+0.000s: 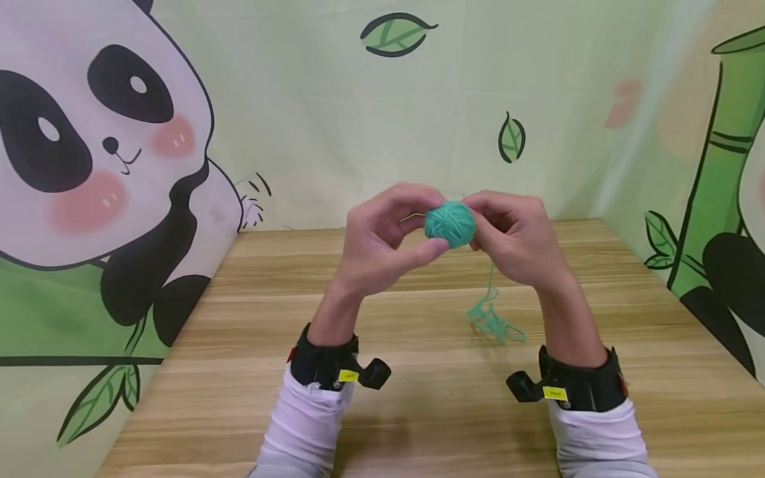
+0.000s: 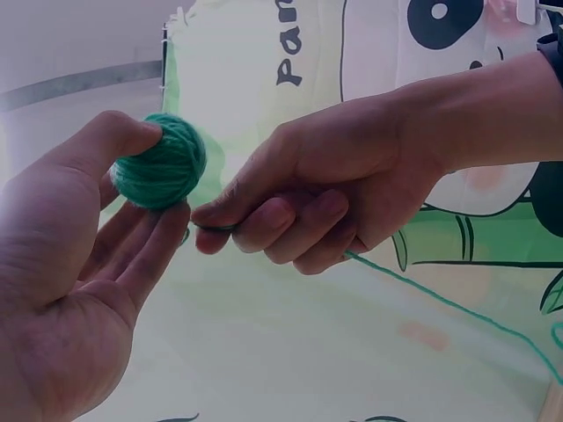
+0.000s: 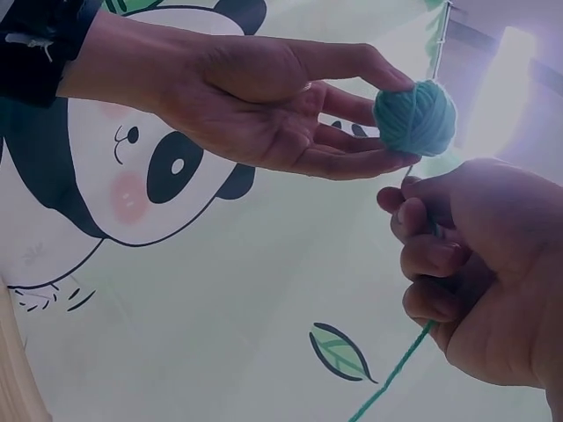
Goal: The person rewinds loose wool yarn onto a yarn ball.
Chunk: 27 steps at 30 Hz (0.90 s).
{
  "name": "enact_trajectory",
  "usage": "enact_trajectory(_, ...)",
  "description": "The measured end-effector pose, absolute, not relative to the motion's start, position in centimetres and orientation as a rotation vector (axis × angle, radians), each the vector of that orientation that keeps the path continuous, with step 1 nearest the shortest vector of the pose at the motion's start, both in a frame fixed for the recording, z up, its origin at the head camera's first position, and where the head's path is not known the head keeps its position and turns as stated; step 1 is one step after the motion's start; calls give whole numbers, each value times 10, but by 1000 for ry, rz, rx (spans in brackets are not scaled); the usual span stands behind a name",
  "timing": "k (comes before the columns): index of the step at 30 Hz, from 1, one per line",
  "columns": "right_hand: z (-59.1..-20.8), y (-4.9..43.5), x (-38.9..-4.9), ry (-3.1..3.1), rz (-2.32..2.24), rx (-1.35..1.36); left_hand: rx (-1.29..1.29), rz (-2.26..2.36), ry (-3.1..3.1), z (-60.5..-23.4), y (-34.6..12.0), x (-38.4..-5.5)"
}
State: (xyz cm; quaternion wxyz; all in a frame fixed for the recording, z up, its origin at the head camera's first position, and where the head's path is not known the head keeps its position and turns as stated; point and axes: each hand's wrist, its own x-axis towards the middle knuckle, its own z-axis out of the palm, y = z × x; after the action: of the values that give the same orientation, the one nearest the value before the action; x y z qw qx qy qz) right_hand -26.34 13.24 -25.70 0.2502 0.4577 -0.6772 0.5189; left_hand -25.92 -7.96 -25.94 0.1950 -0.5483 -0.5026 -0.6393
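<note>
Between thumb and fingertips my left hand (image 1: 382,242) holds a small teal yarn ball (image 1: 451,224) above the table. In the left wrist view the thumb presses one side of the yarn ball (image 2: 161,163) and the fingers support the other. Right beside it, my right hand (image 1: 516,232) pinches the yarn strand between thumb and forefinger, its other fingers curled. The strand (image 3: 406,365) passes through that hand and leaves below the little finger. From there it hangs down to a loose tangle of teal yarn (image 1: 493,322) on the table.
The wood-grain table (image 1: 418,385) spans the area below both hands. Behind it and at the sides hangs a pale green cloth backdrop (image 1: 299,99) printed with pandas, leaves and bamboo. Each wrist wears a black strap (image 1: 582,378) with a small camera.
</note>
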Motion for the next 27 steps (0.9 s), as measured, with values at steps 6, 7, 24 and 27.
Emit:
enact_trajectory(6, -257, 132, -264, -1916, 1331, 1300, -1459, -1785, -1339, -258, -80, -261)
enact_trajectory(7, -257, 131, -264, -1919, 1320, 1308, -1452, -1785, -1329, -259, -80, -263)
enact_trajectory(24, -255, 131, -259, -1922, 1265, 1383, -1302, -1775, -1319, -258, -81, -264)
enact_trajectory(27, -255, 131, -259, -1916, 1260, 1397, -1284, -1772, -1327, -258, -81, -264)
